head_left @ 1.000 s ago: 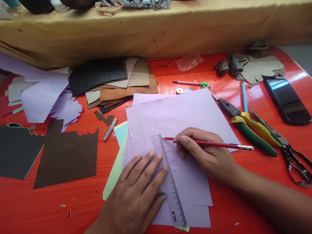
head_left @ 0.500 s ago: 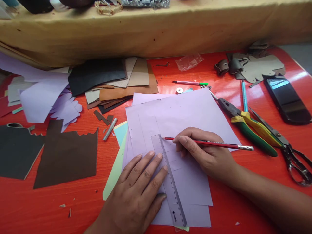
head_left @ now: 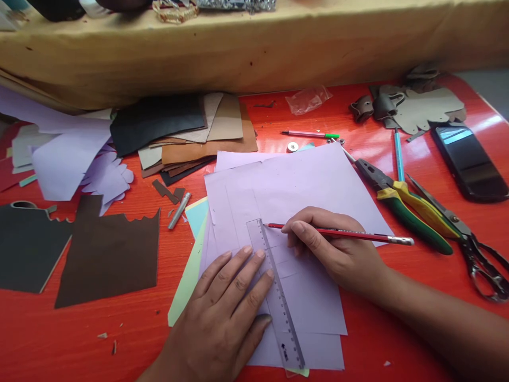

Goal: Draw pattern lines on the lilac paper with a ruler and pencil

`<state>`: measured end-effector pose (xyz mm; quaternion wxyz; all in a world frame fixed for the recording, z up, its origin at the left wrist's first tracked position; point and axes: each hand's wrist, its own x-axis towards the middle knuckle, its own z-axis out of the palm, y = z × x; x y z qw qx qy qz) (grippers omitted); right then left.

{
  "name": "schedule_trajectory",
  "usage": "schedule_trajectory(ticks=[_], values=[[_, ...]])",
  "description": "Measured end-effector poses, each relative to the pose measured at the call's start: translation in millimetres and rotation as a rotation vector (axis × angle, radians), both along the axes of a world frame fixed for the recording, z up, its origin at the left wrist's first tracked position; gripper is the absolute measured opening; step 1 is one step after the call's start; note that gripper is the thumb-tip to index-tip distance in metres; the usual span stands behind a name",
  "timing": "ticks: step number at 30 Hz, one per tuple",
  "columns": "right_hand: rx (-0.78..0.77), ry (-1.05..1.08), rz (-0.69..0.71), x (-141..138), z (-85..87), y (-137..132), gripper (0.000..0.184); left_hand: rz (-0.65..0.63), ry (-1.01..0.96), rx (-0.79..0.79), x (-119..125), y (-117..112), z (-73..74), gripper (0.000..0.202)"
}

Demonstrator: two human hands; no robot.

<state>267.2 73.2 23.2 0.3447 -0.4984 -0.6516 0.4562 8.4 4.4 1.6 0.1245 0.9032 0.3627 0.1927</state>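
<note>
Evidently, a clear ruler [head_left: 284, 318] lies flat on stacked purple paper [head_left: 306, 180], running aslant from the centre of the frame to the lower middle. The left hand [head_left: 233, 307], lower middle, lies palm down, its fingers extended and slightly parted; they grasp nothing, but some rest on the ruler and others on the paper beside it. The right hand [head_left: 336, 249], right of centre, has its fingers closed around a red pencil [head_left: 369, 236], gripped toward the point, with the white-tipped end projecting right. The pencil point is just beside the ruler's upper end; whether it presses on the paper cannot be told.

Handling assessment: the ruler appears to be plastic, light and stiff, likely to skid on smooth paper and possibly to crack if bent. Spread fingers pressing along its middle should steady it; for lifting, its long edges or lower end offer the better hold. The pencil is probably light and rigid, its point the fragile part; the shaft just behind the point suits control. The paper looks thin and prone to creasing, best held flat or taken by a margin. Pliers [head_left: 417, 222] and scissors [head_left: 463, 229] lie on the red desk [head_left: 79, 339] at the right of the frame.
</note>
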Motion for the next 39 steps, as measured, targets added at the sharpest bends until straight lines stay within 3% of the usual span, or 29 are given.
schedule_trajectory(ticks=[39], values=[[-0.011, -0.003, 0.007, -0.1, 0.9, 0.3, 0.028, -0.005, -0.001, -0.009, -0.2, 0.1, 1.0, 0.043]])
